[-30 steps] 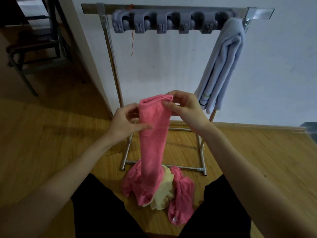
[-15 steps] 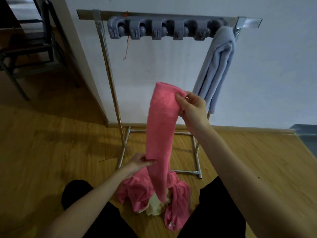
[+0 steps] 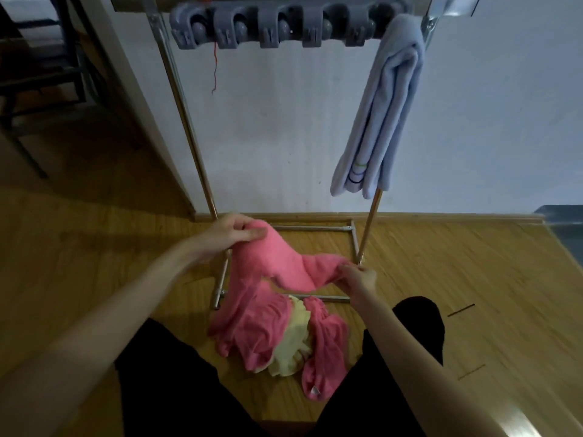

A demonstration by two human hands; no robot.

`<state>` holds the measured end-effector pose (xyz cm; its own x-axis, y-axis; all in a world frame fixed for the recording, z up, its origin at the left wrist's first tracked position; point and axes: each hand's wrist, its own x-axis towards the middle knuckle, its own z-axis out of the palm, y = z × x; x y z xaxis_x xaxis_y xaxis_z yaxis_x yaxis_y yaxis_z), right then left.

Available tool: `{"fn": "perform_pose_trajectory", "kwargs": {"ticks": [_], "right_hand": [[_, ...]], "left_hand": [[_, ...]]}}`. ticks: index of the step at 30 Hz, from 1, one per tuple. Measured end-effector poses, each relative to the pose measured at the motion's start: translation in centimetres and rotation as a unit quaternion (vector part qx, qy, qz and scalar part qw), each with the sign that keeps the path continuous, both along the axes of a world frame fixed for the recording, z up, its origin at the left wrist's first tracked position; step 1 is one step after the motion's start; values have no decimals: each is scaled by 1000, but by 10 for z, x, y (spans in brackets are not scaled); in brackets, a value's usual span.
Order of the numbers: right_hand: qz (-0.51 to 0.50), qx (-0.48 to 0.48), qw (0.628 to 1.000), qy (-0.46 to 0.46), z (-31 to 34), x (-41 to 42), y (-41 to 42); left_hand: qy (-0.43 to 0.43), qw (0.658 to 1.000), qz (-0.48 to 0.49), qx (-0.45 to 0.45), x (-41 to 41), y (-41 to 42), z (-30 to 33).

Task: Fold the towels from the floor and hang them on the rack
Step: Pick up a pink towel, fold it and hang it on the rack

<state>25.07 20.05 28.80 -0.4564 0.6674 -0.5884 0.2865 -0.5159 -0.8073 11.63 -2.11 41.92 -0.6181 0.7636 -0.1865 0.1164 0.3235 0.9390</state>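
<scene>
A pink towel (image 3: 284, 263) stretches low between my two hands, just above the floor. My left hand (image 3: 230, 236) grips its upper left end. My right hand (image 3: 359, 275) pinches its right end near the rack's foot. Below it lies a pile on the floor: another pink towel (image 3: 325, 345) and a pale yellow towel (image 3: 291, 345). The metal rack (image 3: 186, 121) stands against the wall, and a folded light blue towel (image 3: 383, 115) hangs over the right end of its top bar.
A grey row of clip holders (image 3: 271, 29) hangs along the rack's top bar. A dark chair frame (image 3: 41, 74) stands at the left. My knees in black (image 3: 416, 323) flank the pile on the wooden floor. The white wall is right behind the rack.
The pink towel hung upright from my raised right hand; now both hands have come down and hold it spread sideways close to the floor. My view has tilted downward.
</scene>
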Motion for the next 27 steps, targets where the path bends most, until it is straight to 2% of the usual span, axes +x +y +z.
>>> {"fn": "perform_pose_trajectory", "kwargs": {"ticks": [3, 7, 9, 10, 12, 15, 17, 20, 27], "right_hand": [[134, 28, 989, -52, -18, 10, -17], [296, 209, 925, -113, -11, 13, -25], [309, 285, 907, -14, 7, 10, -24], [326, 281, 900, 70, 21, 9, -24], [388, 203, 873, 217, 55, 8, -22], [477, 102, 819, 301, 97, 5, -18], [518, 103, 801, 282, 113, 0, -16], [560, 157, 780, 232, 122, -7, -12], [583, 205, 759, 206, 148, -9, 21]], "left_hand": [[69, 994, -79, -45, 2, 2, 28], [69, 982, -149, -88, 9, 10, 49], [53, 978, -169, -108, 12, 15, 54], [45, 976, -180, -116, 13, 18, 57], [33, 970, -204, -126, 15, 23, 61], [43, 961, -239, -129, 16, 31, 69], [49, 960, -245, -123, 15, 35, 74], [47, 964, -234, -120, 10, 37, 78], [75, 962, -216, -151, -4, 23, 74]]}}
